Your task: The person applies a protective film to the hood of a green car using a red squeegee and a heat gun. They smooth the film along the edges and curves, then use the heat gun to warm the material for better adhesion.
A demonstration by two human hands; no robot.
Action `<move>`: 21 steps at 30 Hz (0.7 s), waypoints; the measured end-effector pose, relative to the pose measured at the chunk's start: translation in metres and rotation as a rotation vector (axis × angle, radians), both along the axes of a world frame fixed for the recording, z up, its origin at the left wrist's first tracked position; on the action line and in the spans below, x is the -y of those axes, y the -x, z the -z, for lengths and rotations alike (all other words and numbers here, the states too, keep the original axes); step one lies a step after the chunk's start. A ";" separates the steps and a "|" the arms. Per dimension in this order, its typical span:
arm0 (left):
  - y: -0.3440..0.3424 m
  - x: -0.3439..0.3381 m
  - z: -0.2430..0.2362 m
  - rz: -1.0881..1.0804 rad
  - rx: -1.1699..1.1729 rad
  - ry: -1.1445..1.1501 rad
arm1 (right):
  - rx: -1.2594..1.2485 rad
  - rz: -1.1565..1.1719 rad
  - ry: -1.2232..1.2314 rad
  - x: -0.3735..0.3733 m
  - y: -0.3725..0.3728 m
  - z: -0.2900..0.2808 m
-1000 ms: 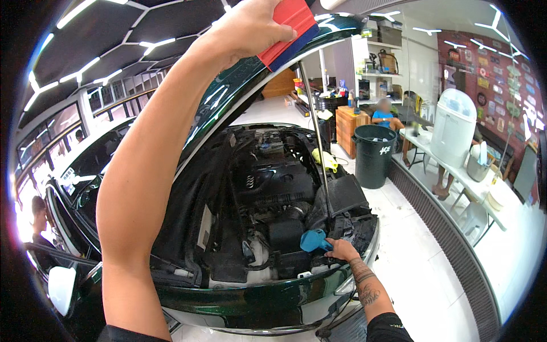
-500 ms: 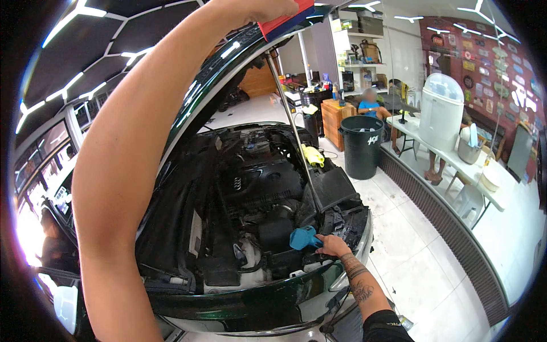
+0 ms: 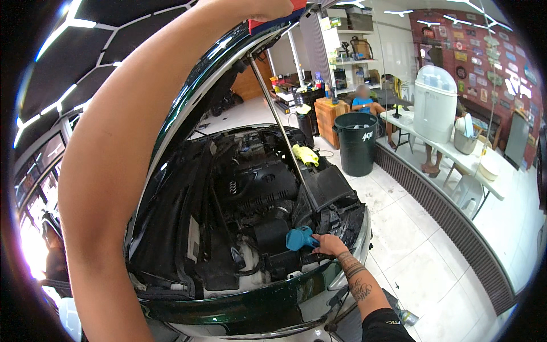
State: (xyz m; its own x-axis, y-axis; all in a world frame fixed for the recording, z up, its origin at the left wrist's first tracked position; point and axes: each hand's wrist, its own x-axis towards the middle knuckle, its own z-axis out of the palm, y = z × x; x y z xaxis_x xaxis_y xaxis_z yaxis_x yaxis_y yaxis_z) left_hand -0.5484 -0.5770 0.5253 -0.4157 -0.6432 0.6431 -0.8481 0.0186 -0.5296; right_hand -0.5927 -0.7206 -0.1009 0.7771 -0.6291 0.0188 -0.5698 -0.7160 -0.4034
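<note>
In my right hand (image 3: 330,245) is the handle of a blue plastic dipper (image 3: 299,238), held over the front corner of an open car engine bay (image 3: 259,182). What the dipper contains is hidden. My left arm reaches up to the raised dark green hood (image 3: 188,94). Up there my left hand (image 3: 274,9), partly cut off by the picture's top edge, grips a red and dark blue cloth-like piece (image 3: 261,26) at the hood's edge. A prop rod (image 3: 276,122) holds the hood up. Beyond the rod lies a yellow cloth (image 3: 306,155) at the bay's side.
A black trash bin (image 3: 356,145) stands on the tiled floor beyond the car. Behind glass at the right, a long white table (image 3: 484,185) carries a tall white container (image 3: 436,105) and a pot. A seated person in blue (image 3: 364,105) is farther back.
The view has shifted slightly, so the car and room sit a bit farther left in the picture. Both hands keep their holds, and the dipper stays over the engine bay.
</note>
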 end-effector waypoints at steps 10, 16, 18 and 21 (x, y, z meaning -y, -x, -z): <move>-0.003 0.024 0.018 -0.050 0.155 0.035 | -0.055 0.020 0.020 -0.001 0.003 -0.002; 0.016 -0.038 -0.028 -0.155 -0.011 -0.153 | -0.017 -0.027 0.009 -0.006 -0.021 -0.012; -0.009 -0.027 -0.028 -0.063 0.073 -0.113 | -0.037 0.002 -0.017 -0.008 -0.010 -0.013; -0.005 -0.014 -0.019 -0.051 0.014 -0.215 | -0.031 0.039 -0.016 0.000 0.007 -0.002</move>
